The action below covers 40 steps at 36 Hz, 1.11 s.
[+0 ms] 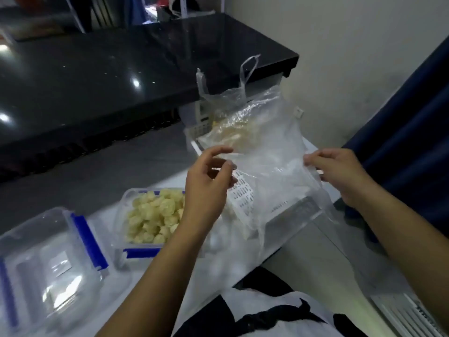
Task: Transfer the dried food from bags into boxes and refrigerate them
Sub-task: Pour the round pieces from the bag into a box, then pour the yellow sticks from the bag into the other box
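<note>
A glossy black countertop (pixel 97 81), with light spots reflected in it, is shown across the upper left, above a grey floor (pixel 85 171). A white perforated basket (pixel 243 193) is seen on a white table (pixel 107 214). At the right, a dark blue curtain (pixel 401 132) is shown beside a pale wall (pixel 340 32), on which a small socket (pixel 298 112) is mounted.

We see the clear bag (pixel 267 147) held taut between the left hand (pixel 209 181) and right hand (pixel 340 173), filling the middle of the frame and screening the white slotted basket (pixel 243 193) just behind it. At lower left the filled box (pixel 124 203) and the empty box (pixel 60 215) crowd the white desk (pixel 107 215), with only a narrow bare gap between them. Open room lies over the grey strip (pixel 97 171) at left centre, bounded above by the black desk (pixel 109 81), and the blue curtain (pixel 413 130) closes the right edge
</note>
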Each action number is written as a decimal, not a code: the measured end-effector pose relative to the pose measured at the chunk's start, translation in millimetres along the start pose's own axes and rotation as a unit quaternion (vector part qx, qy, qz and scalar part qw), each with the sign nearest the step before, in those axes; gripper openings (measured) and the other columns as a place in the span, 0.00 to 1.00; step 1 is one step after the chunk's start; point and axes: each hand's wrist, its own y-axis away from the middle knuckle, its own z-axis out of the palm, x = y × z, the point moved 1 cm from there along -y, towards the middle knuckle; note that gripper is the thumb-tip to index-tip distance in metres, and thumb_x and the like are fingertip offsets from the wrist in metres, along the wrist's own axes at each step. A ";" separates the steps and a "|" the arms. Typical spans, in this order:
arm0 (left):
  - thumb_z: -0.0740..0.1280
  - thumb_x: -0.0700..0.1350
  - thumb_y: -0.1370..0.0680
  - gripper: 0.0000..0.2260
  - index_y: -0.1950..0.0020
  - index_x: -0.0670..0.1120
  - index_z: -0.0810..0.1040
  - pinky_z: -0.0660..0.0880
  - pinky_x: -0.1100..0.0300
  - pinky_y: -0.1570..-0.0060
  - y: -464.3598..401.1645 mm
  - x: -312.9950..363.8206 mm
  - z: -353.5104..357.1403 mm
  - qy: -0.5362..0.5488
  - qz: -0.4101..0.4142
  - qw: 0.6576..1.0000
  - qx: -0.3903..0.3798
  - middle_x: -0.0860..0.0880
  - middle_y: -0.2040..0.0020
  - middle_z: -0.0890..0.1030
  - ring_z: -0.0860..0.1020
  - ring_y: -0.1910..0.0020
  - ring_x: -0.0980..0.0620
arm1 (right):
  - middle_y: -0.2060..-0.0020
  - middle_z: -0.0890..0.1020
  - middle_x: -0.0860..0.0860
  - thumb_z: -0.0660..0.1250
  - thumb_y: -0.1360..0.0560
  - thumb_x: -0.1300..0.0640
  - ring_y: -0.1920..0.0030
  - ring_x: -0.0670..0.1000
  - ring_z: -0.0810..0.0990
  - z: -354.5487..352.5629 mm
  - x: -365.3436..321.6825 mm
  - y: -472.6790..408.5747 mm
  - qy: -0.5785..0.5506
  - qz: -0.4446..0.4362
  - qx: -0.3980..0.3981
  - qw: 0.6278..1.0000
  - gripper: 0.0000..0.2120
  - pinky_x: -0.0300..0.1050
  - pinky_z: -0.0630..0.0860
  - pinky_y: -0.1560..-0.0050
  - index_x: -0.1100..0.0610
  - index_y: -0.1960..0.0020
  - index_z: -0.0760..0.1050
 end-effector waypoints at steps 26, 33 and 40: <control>0.48 0.64 0.18 0.33 0.19 0.53 0.37 0.43 0.42 0.23 -30.8 -109.1 111.7 -0.658 -0.213 0.661 -0.292 0.47 0.19 0.36 0.37 0.20 0.43 | 0.19 0.40 0.48 0.50 0.19 0.36 0.20 0.52 0.38 51.0 82.4 -92.5 0.506 -0.216 -0.364 0.751 0.35 0.53 0.40 0.21 0.46 0.19 0.40; 0.48 0.67 0.19 0.36 0.21 0.56 0.30 0.38 0.43 0.23 -30.7 -116.0 113.3 -0.670 -0.232 0.640 -0.295 0.49 0.21 0.29 0.30 0.22 0.44 | 0.19 0.39 0.47 0.54 0.20 0.36 0.20 0.50 0.36 50.2 88.9 -100.0 0.478 -0.222 -0.374 0.763 0.36 0.53 0.38 0.22 0.43 0.19 0.40; 0.51 0.67 0.20 0.37 0.21 0.56 0.33 0.40 0.42 0.22 -28.1 -116.8 112.6 -0.666 -0.208 0.664 -0.270 0.48 0.20 0.31 0.32 0.21 0.43 | 0.19 0.52 0.47 0.55 0.20 0.38 0.19 0.50 0.46 48.1 88.1 -96.5 0.424 -0.247 -0.327 0.808 0.30 0.53 0.45 0.22 0.43 0.21 0.56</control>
